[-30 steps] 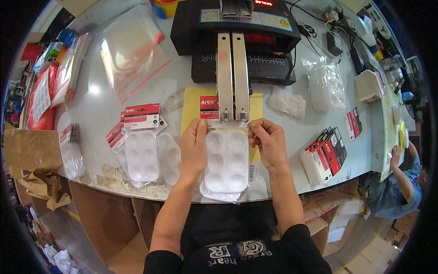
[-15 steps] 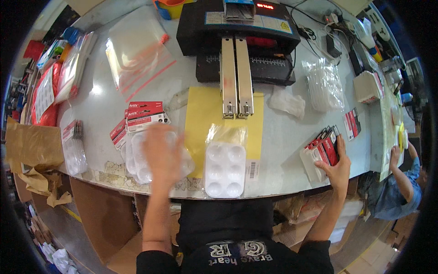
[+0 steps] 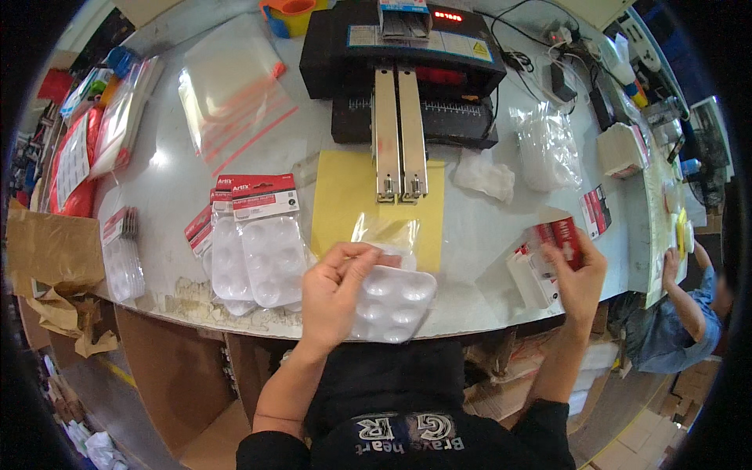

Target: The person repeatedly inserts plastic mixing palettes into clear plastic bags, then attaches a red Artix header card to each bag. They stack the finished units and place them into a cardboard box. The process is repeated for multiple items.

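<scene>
My left hand [image 3: 333, 294] pinches the upper end of a white plastic paint palette [image 3: 394, 301] with round wells, in a clear bag [image 3: 392, 229], at the table's front edge. The palette's top is lifted and tilted. Over on the right, my right hand [image 3: 580, 282] has a red and white header card [image 3: 559, 235] between thumb and fingers. Below that card stands a stack of header cards [image 3: 533, 278]. Left of my left hand lie several bagged palettes with header cards [image 3: 270, 254], overlapping.
A black machine [image 3: 325, 55] with two long metal arms [image 3: 385, 133] stands at the back, over a yellow sheet [image 3: 333, 196]. Clear bags [image 3: 227, 86] lie back left, bagged palettes [image 3: 121, 262] far left, wrapped clear trays [image 3: 547, 149] right. Another person's hand [image 3: 671, 266] rests at far right.
My left hand has left the finished palettes on the left and now grips the middle palette, raising its top. My right hand has lifted a card from the stack.
</scene>
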Demonstrator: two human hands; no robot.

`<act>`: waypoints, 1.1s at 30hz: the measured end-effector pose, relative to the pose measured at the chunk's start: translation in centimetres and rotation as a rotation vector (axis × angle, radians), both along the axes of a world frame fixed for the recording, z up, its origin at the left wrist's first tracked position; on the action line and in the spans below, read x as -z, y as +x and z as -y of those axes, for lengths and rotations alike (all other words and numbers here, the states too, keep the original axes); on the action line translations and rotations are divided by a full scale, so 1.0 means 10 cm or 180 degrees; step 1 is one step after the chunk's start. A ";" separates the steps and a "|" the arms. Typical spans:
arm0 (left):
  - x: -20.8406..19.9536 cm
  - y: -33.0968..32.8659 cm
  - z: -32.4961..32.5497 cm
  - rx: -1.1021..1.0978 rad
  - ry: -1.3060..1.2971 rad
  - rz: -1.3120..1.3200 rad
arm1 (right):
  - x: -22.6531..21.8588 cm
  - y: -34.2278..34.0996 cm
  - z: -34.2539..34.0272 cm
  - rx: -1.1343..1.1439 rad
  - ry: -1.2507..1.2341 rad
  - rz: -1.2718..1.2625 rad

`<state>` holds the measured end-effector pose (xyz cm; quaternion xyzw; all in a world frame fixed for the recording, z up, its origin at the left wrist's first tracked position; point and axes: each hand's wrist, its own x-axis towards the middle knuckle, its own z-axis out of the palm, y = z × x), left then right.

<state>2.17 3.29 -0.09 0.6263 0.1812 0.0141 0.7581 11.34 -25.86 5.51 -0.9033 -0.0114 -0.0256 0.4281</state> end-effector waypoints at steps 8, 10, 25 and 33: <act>-0.23 -0.05 0.09 0.0361 0.0866 0.0042 | -0.03 0.09 -1.10 -0.1780 0.0531 -0.1048; -0.22 -0.04 0.09 0.0409 0.0988 -0.0028 | -0.04 0.13 -1.12 -0.1883 0.0502 -0.1139; 0.03 -0.02 0.01 -0.0518 0.1096 0.0191 | 0.32 0.05 -0.88 -0.1551 0.1313 -0.2318; 0.08 0.00 0.00 -0.0264 0.1367 -0.0208 | 0.56 -0.13 -0.88 -0.1061 0.2214 -0.2624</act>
